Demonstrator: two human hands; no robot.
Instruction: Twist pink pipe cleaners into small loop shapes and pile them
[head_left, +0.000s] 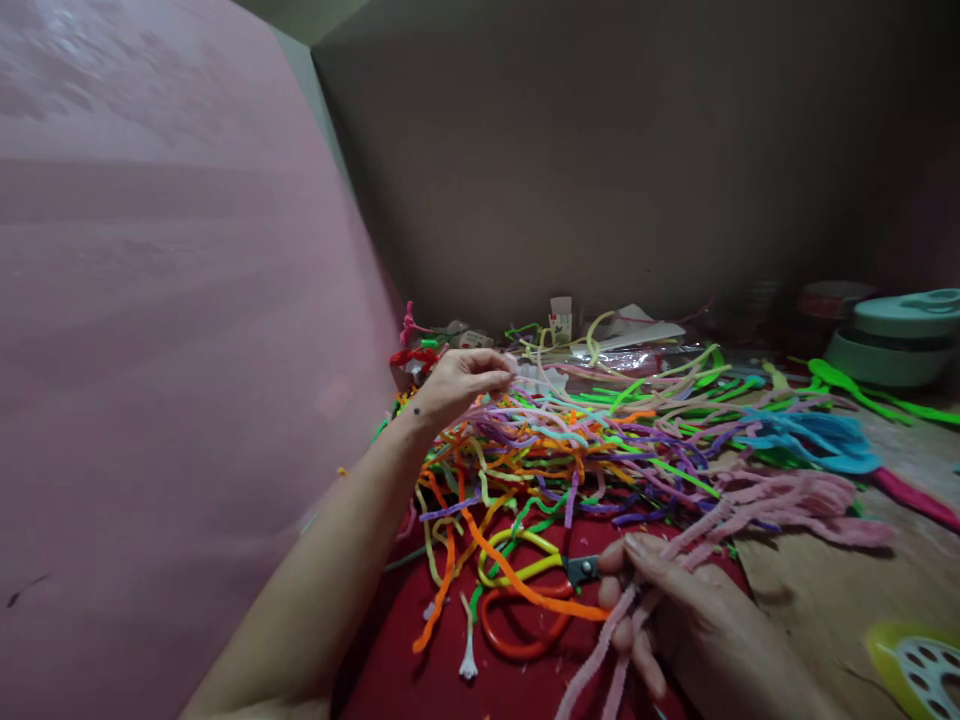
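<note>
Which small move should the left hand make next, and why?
Perhaps the left hand should gently draw one strand from the tangled pile: it hovers there, the strands cross one another, and the right hand holds pink strands. Whether the left hand already pinches one is unclear.

Dim light, back wall (570, 170) darkening rightward, pale glare high on pink surface (172, 280), edges stretched

Count: one left hand (471, 376), one right hand (694, 600), one pair of scissors (580, 571), one pale-green lidded container (885, 360). The pipe cleaners (577, 435) overlap, preventing an exact count.
</note>
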